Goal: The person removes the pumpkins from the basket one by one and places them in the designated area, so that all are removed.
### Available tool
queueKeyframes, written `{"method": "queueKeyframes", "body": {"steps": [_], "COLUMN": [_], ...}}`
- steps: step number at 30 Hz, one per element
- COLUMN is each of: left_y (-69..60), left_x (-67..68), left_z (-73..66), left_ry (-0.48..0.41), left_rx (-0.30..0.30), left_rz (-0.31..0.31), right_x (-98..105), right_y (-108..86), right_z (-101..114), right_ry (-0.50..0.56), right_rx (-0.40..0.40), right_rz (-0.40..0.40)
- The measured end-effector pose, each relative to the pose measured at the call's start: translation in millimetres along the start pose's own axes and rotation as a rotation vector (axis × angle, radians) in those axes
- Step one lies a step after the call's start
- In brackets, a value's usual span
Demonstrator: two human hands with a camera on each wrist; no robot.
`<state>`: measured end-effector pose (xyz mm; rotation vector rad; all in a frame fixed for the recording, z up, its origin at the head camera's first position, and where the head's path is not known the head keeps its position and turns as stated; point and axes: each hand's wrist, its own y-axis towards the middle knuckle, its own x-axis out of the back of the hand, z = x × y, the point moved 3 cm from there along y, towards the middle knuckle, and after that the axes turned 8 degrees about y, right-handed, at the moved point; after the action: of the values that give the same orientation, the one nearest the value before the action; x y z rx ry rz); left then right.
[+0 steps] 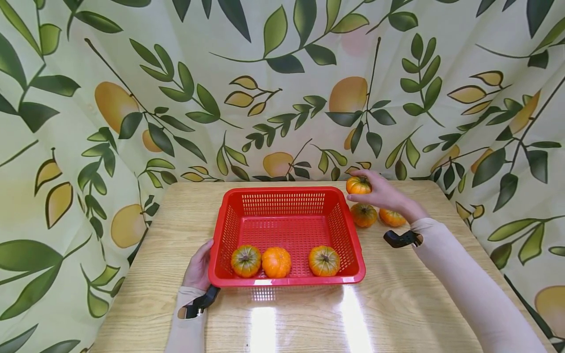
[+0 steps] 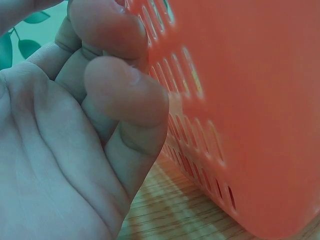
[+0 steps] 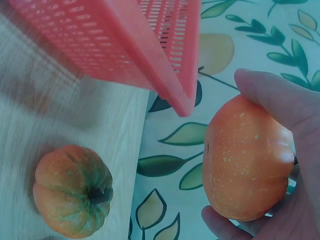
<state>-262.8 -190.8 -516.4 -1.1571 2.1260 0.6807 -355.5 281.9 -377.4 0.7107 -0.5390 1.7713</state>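
Note:
A small orange pumpkin [image 1: 359,185] is held in my right hand [image 1: 377,191], thumb on one side and fingers on the other. It is raised beside the back right corner of the red plastic basket [image 1: 287,281]; the right wrist view shows the pumpkin [image 3: 245,160] off the table. My left hand [image 1: 198,267] is at the basket's left wall, its fingers loosely bent against or very near the slotted side [image 2: 240,100]. Inside the basket, along the front, lie a green-orange pumpkin [image 1: 245,261], an orange one [image 1: 276,262] and another greenish one [image 1: 324,261].
Two more pumpkins sit on the wooden table [image 1: 397,304] right of the basket: a greenish one [image 1: 364,215] close to its wall and an orange one [image 1: 392,218] partly under my right wrist. A leaf-patterned curtain [image 1: 282,98] surrounds the table's back and sides.

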Motion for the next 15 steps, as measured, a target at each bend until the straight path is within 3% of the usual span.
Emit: {"method": "queueKeyframes", "body": {"steps": [11, 15], "left_y": [-0.9, -0.3], "left_x": [1.3, 0.9], "left_z": [0.0, 0.1], "left_ry": [0.006, -0.019], "left_rx": [0.024, 0.014], "left_rz": [-0.025, -0.008], "right_x": [6.8, 8.0], "right_y": [-9.0, -12.4], "right_z": [-13.0, -18.2], "right_ry": [0.013, 0.037], "right_rx": [-0.041, -0.075], "right_rz": [-0.025, -0.032]}}
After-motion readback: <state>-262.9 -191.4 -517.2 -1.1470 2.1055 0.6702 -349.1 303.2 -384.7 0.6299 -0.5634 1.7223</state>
